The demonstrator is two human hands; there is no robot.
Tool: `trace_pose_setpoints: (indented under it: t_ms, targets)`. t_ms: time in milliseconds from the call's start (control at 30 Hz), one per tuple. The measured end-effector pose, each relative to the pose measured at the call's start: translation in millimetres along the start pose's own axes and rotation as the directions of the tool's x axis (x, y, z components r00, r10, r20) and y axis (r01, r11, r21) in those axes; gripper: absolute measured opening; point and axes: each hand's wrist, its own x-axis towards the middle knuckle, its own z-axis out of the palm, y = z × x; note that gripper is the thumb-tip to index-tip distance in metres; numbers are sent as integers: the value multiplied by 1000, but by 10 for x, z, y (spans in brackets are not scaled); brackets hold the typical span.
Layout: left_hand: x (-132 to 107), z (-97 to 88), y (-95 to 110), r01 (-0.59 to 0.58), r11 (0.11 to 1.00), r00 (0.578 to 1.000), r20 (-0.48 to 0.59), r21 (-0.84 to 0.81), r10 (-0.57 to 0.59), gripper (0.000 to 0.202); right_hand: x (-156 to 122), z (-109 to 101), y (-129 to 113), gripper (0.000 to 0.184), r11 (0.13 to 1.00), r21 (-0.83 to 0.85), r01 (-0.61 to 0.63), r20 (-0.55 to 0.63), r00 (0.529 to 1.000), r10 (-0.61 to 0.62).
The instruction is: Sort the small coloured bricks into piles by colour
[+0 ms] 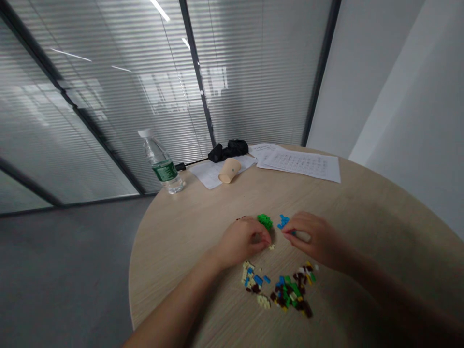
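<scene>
Head view: left hand (242,240) curls closed over the round table (181,246), its hold hidden. Right hand (314,240) pinches a cream piece (301,236) in its fingertips. Green bricks (265,221) lie between the hands, with loose brick heaps (279,290) just nearby, within easy reach.
</scene>
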Motion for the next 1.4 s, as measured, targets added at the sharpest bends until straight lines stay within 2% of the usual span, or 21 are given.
trace_pose_setpoints:
  t_ms: [167, 400, 600, 667, 733, 800, 867, 967, 1100, 1267, 1400]
  targets:
    - [26, 51, -61, -41, 999, 997, -66, 15, 42, 5, 16, -7, -54, 12, 995, 62, 76, 79, 994, -81]
    - [39, 80, -89, -16, 996, 999, -35, 84, 18, 4, 26, -41, -57, 12, 993, 65, 98, 114, 988, -105]
    - [-21, -109, -30, -47, 988, 999, -9, 150, 49, 8, 36, 19, -181, 11, 985, 142, 95, 119, 986, -113]
    - [-69, -212, -7, -52, 988, 998, 34, 143, 48, 6, 43, 46, -262, 11, 978, 180, 110, 132, 982, -135]
    - [-114, -291, 11, -56, 993, 990, 134, 107, 42, 4, 48, 73, -338, 11, 974, 196, 114, 147, 979, -144]
    - [-141, -327, 17, -38, 994, 972, 235, 106, 12, 6, 54, 103, -397, 10, 974, 201, 107, 148, 979, -139]
    - [-148, -325, 9, -5, 986, 962, 271, 165, -41, 8, 64, 138, -440, 8, 977, 191, 99, 149, 981, -128]
    - [-136, -294, -16, 36, 962, 972, 214, 270, -96, 10, 85, 194, -491, 7, 984, 145, 101, 187, 974, -127]
    - [-129, -275, -32, 23, 952, 988, 141, 304, -69, 11, 113, 250, -556, 8, 988, 115, 98, 231, 965, -123]
    - [-139, -295, 6, 25, 952, 978, 188, 304, -86, 10, 142, 222, -573, 9, 991, 82, 106, 206, 971, -121]
    - [-163, -334, 34, 74, 968, 955, 263, 241, -138, 9, 116, 129, -377, 10, 995, 76, 68, 58, 996, -72]
